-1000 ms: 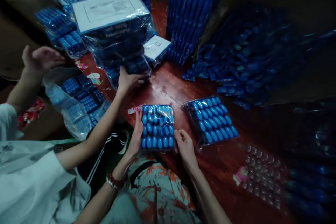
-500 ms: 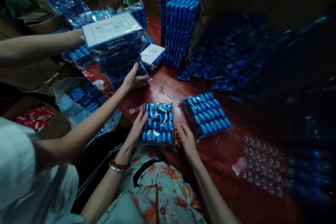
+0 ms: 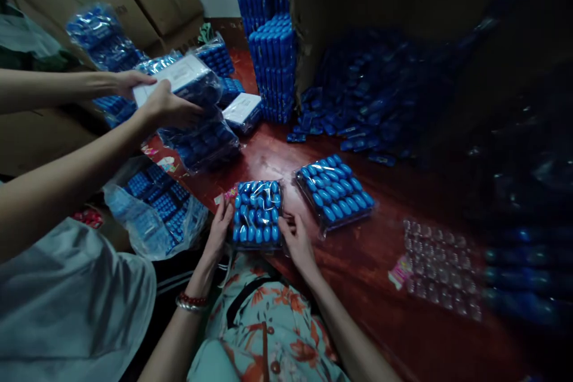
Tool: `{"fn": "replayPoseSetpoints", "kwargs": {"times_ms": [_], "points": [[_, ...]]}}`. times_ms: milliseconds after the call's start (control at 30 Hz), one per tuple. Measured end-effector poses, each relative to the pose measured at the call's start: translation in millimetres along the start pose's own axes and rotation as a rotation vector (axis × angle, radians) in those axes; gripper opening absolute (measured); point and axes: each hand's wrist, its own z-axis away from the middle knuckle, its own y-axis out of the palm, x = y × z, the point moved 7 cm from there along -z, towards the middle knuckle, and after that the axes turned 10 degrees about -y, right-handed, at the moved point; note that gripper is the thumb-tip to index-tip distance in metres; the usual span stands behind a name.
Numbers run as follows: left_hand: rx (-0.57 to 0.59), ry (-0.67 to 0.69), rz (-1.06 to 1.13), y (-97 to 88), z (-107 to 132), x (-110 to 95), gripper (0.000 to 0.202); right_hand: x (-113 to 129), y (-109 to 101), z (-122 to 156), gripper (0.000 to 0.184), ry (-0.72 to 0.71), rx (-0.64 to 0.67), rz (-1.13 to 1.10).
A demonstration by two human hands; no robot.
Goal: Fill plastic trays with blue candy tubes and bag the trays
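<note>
A clear-wrapped pack of blue oval pieces [image 3: 257,215] rests at the near edge of the table, between my two hands. My left hand [image 3: 219,225] grips the pack's left side, its fingers along that edge. On the opposite side my right hand [image 3: 296,240] has bent fingers closed at the lower right edge, where the film is. Just right of it lies a second wrapped pack [image 3: 335,194], tilted and touched by nobody. Farther right is a clear moulded plastic tray [image 3: 441,268] with a pink wrapper [image 3: 400,273] beside it.
At the left, a co-worker's hands [image 3: 168,104] hold a white-topped wrapped pack [image 3: 192,74] above other packs. A tall blue stack [image 3: 272,65] stands behind. Loose blue pieces [image 3: 358,107] are heaped at the back right. An open plastic bag [image 3: 143,221] of blue packs sits below the table edge.
The co-worker's near hand has moved from beside the stacked packs onto the white-topped pack, which is lifted off the lower ones. My right hand has come closer against my pack. The view has shifted.
</note>
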Motion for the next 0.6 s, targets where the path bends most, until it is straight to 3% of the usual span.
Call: {"fn": "replayPoseSetpoints", "kwargs": {"times_ms": [167, 267, 400, 467, 500, 600], "points": [[0.099, -0.088, -0.041, 19.8, 10, 0, 0.071, 17, 24, -2, 0.041, -0.026, 0.033, 0.075], [0.133, -0.144, -0.047, 9.3, 11, 3, 0.071, 15, 38, 18, 0.05, 0.017, 0.098, -0.015], [0.113, -0.07, -0.232, -11.5, -3, -14, 0.078, -4, 50, 57, 0.072, 0.078, 0.341, -0.419], [0.157, -0.035, -0.363, -5.2, -16, -29, 0.08, -14, 45, 67, 0.059, 0.126, 0.404, -0.518], [0.198, -0.022, -0.417, 2.5, -24, -36, 0.08, -20, 36, 67, 0.048, 0.149, 0.37, -0.487], [0.271, 0.037, -0.506, 26.6, -39, -53, 0.077, -21, -5, 53, 0.032, 0.052, 0.102, -0.211]]}}
